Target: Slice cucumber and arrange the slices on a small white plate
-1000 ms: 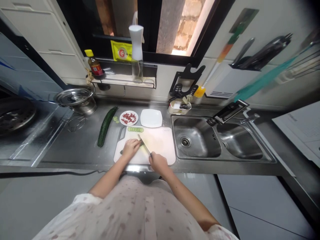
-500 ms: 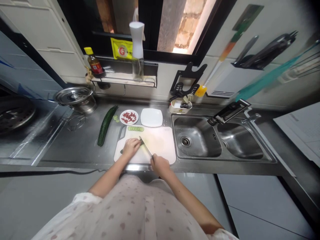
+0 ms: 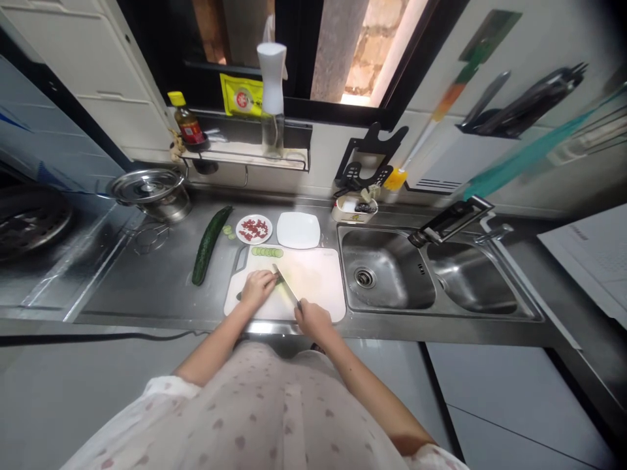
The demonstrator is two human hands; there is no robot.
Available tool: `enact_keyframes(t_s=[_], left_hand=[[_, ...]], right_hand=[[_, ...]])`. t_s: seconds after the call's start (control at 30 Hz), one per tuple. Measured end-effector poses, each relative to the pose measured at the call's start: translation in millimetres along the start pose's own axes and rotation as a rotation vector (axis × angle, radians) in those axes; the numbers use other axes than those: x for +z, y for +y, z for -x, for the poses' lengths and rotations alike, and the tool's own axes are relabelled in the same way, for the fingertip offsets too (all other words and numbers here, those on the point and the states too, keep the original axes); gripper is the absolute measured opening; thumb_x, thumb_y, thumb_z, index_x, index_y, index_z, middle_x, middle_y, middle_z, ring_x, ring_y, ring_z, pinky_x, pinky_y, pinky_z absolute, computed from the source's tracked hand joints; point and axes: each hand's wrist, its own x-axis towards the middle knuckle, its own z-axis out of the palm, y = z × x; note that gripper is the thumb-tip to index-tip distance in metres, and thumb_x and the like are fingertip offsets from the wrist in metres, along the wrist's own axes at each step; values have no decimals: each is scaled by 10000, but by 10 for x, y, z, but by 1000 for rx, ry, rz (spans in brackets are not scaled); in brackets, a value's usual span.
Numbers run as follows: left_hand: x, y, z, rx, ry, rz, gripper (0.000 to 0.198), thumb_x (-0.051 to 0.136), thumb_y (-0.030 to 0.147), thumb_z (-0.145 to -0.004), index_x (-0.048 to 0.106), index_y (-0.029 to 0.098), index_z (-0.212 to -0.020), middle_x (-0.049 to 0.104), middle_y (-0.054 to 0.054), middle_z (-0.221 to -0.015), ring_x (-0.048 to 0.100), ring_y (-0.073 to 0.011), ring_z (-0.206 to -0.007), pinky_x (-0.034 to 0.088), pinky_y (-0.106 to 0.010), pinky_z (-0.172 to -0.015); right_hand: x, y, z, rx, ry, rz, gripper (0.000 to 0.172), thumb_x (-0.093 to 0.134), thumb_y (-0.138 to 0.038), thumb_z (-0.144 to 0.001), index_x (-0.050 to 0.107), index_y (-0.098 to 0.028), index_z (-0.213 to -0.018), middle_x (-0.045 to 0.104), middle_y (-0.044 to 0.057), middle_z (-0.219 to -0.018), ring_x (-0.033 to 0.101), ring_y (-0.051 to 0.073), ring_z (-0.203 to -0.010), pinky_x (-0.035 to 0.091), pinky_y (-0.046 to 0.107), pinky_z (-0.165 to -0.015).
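Note:
My left hand [image 3: 258, 289] is closed over a piece of cucumber [image 3: 239, 296] on the white cutting board [image 3: 323, 281]; most of that piece is hidden beneath the fingers. In my right hand [image 3: 312, 318] is the handle of a kitchen knife [image 3: 289, 287], its blade slanting up and left to the cucumber's cut end by my left fingertips. A row of overlapping cucumber slices [image 3: 267, 252] lies along the board's far edge. Left of the board rests a whole cucumber [image 3: 208, 251], with a few loose slices [image 3: 228, 232] beside its far end.
Behind the board stand a small plate with chopped red pieces [image 3: 254, 240] and a white square plate [image 3: 298, 230]. To the right is a double sink [image 3: 386, 297] with a faucet [image 3: 443, 225]. A lidded steel pot [image 3: 151, 194] stands at the left, under a wall shelf [image 3: 245, 156].
The whole view has shifted very slightly. Both hands, the knife and the cucumber keep nearly the same places on the board.

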Motion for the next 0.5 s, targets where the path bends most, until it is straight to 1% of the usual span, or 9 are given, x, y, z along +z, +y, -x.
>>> enact_keyframes(t_s=[0.1,0.23,0.4,0.5], left_hand=[[-2,4,0,-5,-4,-1,215,504,296,-925,704,218,-923,665,-50,-876,568,-176,-842,407,-318,-785],[-12,22,0,-5,2,-13,223,501,302,-927,705,216,-909,661,-53,-865,566,-181,-851,407,-323,-784],[-23,36,-1,-1,0,-1,223,499,302,-929,704,216,-925,660,-52,-862,567,-175,-841,412,-322,-785],[-14,25,0,-1,3,-8,219,503,304,-928,704,217,-931,662,-50,-863,569,-175,-844,412,-320,-785]], right_hand=[[22,8,6,-11,-2,3,302,332,-329,-972,574,-187,-1083,693,109,-974,653,208,-902,384,279,-697],[34,-40,-71,-23,18,1,307,328,-317,-972,574,-181,-1095,694,113,-984,651,206,-907,389,280,-711],[19,-102,-180,-31,27,-7,313,328,-320,-973,573,-178,-1105,696,113,-981,653,207,-904,396,279,-709],[1,-101,-181,-34,36,-17,315,328,-323,-974,571,-180,-1116,695,113,-994,651,205,-912,398,280,-720]])
